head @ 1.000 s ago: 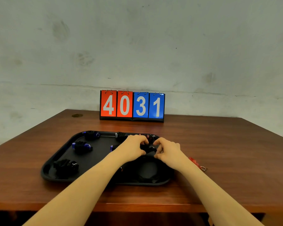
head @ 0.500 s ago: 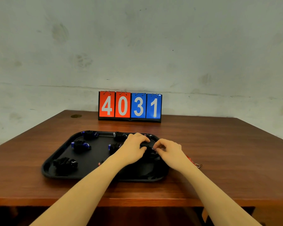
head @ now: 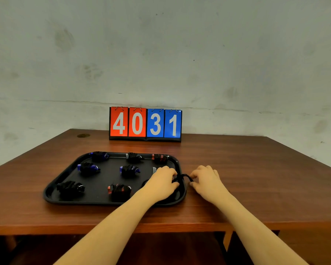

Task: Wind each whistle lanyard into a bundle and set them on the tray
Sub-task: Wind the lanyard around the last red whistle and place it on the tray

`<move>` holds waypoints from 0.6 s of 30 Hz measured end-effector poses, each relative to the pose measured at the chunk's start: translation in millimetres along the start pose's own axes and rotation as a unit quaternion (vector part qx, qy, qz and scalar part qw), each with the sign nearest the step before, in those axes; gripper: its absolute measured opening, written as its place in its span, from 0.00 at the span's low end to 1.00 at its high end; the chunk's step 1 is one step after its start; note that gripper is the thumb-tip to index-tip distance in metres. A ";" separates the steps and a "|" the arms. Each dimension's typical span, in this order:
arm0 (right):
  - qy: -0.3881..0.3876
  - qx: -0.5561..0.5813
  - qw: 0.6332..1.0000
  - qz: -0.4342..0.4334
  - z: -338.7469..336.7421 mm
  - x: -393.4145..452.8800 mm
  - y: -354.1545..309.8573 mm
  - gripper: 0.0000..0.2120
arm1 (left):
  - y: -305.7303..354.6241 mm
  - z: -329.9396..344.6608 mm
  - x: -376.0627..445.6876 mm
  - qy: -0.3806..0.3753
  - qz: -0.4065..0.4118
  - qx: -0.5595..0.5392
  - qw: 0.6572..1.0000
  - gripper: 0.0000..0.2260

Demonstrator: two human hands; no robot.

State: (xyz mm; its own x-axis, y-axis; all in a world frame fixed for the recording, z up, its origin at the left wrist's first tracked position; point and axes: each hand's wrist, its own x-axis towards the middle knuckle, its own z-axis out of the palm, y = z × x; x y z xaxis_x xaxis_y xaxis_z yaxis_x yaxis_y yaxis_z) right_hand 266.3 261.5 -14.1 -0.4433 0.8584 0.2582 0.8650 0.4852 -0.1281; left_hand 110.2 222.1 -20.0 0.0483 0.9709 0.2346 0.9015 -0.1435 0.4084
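Note:
A black tray (head: 65,178) lies on the wooden table and holds several wound whistle bundles, among them a blue one (head: 88,167), a black one (head: 70,187) and a red one (head: 119,190). My left hand (head: 161,181) rests over the tray's right side, closed around a whistle whose grey end (head: 154,170) pokes out. Its black lanyard (head: 183,176) loops over the tray's right rim. My right hand (head: 206,179) sits on the table just right of the tray, fingertips pinching the cord's loop.
A flip scoreboard (head: 145,123) reading 4031 stands at the back of the table against the wall. Bare wood (head: 266,178) stretches to the right of the tray. The table's front edge runs just below the tray.
Both hands have shifted right, from the tray's middle-right to its right rim. My right hand now lies on the table outside the tray, and the cord is drawn out between the hands.

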 end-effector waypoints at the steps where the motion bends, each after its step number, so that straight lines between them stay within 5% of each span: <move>1: 0.010 0.001 1.000 -0.003 0.7 -1.1 0.5 0.13 | 1.4 1.1 -0.2 -0.002 0.000 0.003 1.000 0.15; 5: 0.055 0.023 0.998 0.003 0.2 -3.9 1.9 0.10 | 5.1 -0.9 -1.2 0.026 -0.002 -0.015 1.000 0.08; 11: 0.099 0.266 0.956 0.069 -2.9 -3.8 -1.8 0.04 | 10.1 -21.1 -7.3 0.086 0.009 -0.069 0.994 0.06; 18: 0.164 0.504 0.839 0.123 -27.6 -3.5 -27.5 0.07 | 9.2 -37.1 -20.5 0.080 0.051 -0.045 0.994 0.08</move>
State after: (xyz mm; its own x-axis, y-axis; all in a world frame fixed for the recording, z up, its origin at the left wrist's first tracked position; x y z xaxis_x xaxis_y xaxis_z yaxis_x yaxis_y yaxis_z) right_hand 250.5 240.6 15.0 -0.0488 0.9410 0.3350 0.2098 0.3375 -0.9176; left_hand 101.6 193.7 11.7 0.0623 0.9085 0.4132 0.8525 -0.2637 0.4513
